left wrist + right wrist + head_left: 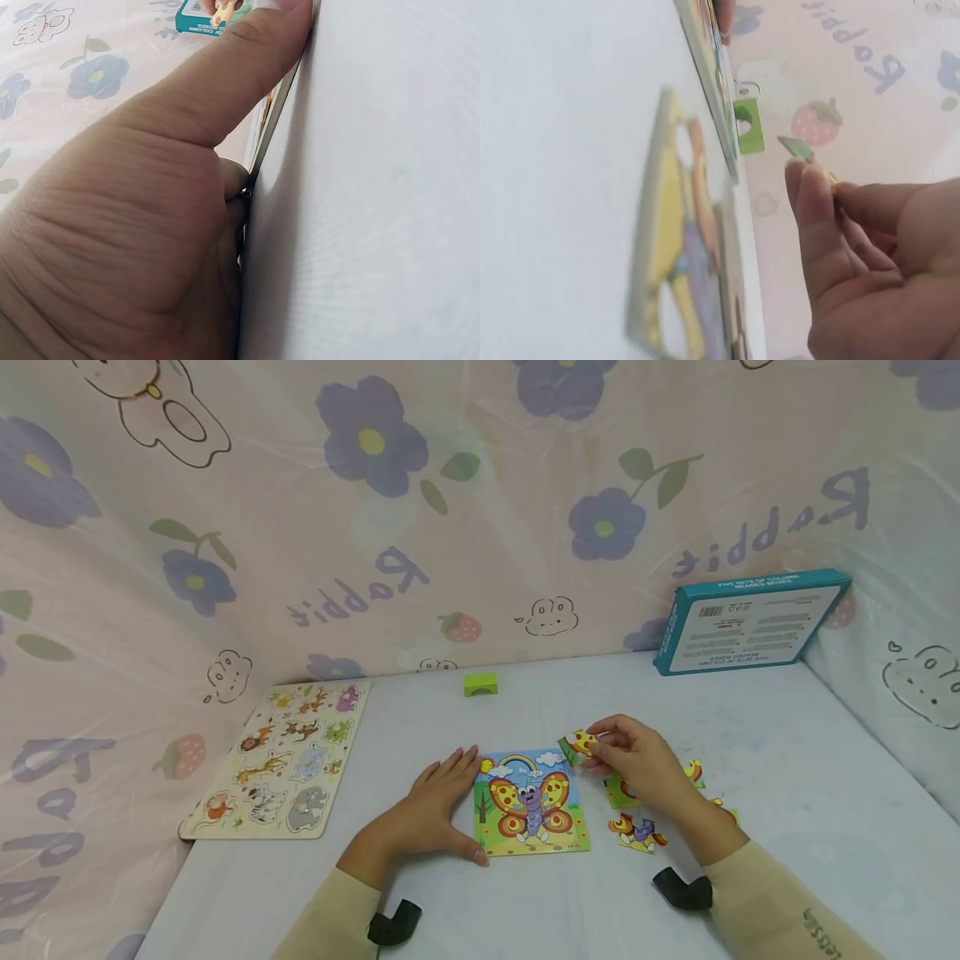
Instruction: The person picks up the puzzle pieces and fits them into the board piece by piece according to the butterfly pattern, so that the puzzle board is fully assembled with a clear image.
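Observation:
A square butterfly picture board (533,806) lies on the white table in front of the person. My left hand (427,814) rests along its left side, fingers stretched toward the top left corner and thumb (217,75) at the bottom left corner. Above the board's top right corner, my right hand (641,764) pinches a jigsaw puzzle piece (580,745), yellow with red spots and a green part. In the right wrist view the piece (796,148) sticks out past the fingertips, raised off the table. Beneath and beside the right hand lie several loose puzzle pieces (637,833).
An animal peg board (300,760) lies at the left. A green arch block (481,684) sits at the back, near the patterned curtain (495,527). At the back right a teal and white box (753,622) leans against the curtain. Black wrist mounts (682,890) are on both sleeves.

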Demonstrator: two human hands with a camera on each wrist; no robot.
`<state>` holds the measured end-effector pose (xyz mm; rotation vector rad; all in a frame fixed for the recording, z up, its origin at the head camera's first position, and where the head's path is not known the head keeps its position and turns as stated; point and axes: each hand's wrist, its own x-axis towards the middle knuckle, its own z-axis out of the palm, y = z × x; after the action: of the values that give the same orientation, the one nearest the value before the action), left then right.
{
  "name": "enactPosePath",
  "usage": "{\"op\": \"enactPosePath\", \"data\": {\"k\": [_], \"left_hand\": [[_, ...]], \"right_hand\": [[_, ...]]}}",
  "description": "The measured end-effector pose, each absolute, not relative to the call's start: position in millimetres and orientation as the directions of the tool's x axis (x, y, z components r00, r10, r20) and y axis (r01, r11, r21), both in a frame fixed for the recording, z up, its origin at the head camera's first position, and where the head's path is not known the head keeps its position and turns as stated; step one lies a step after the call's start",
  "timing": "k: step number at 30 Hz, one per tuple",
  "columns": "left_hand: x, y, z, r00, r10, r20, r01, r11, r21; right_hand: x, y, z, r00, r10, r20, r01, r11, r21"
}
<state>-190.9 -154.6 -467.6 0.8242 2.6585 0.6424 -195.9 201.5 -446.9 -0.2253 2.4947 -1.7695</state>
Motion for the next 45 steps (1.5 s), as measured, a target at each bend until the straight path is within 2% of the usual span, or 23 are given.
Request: {"op": "enactPosePath", "data": {"k": [12,21,24,28,32,36,40,45], "left_hand": [[-190.8,-155.0,-465.2,-0.790,0.599,-0.129,0.469,0.727,0.501],[-191.2,-155.6,-463.5,-0.784,0.607,-0.128,0.475,0.720,0.506],[-191.5,-156.0,-463.3,-0.784,0.608,-0.124,0.475,0.717,0.509],[-191.6,-156.2,-463.3,-0.787,0.604,-0.124,0.472,0.720,0.509],[-191.6,-156.0,-463.6,-0.788,0.603,-0.125,0.470,0.720,0.511],[-191.8,-155.8,-464.5,-0.788,0.603,-0.125,0.472,0.722,0.506],[-191.7,-155.5,-465.0,-0.785,0.606,-0.125,0.480,0.724,0.495],[-191.1,-155.2,-464.4,-0.782,0.612,-0.118,0.484,0.716,0.503]], "right_hand": [[-173.6,151.4,-450.0,-0.935,-0.350,-0.049,-0.022,0.196,-0.980],[-168.6,118.1,-463.4,-0.920,-0.371,-0.128,0.071,0.165,-0.984],[-168.0,111.4,-463.7,-0.930,-0.352,-0.110,0.046,0.183,-0.982],[-168.1,108.3,-464.0,-0.934,-0.342,-0.101,0.000,0.282,-0.959],[-166.9,108.2,-464.3,-0.940,-0.336,-0.050,-0.101,0.417,-0.903],[-163.2,107.8,-462.3,-0.926,-0.367,0.087,-0.297,0.567,-0.768],[-156.5,107.9,-457.2,-0.824,-0.537,0.180,-0.534,0.629,-0.565],[-146.4,106.9,-449.7,-0.705,-0.703,0.096,-0.671,0.617,-0.410]]}}
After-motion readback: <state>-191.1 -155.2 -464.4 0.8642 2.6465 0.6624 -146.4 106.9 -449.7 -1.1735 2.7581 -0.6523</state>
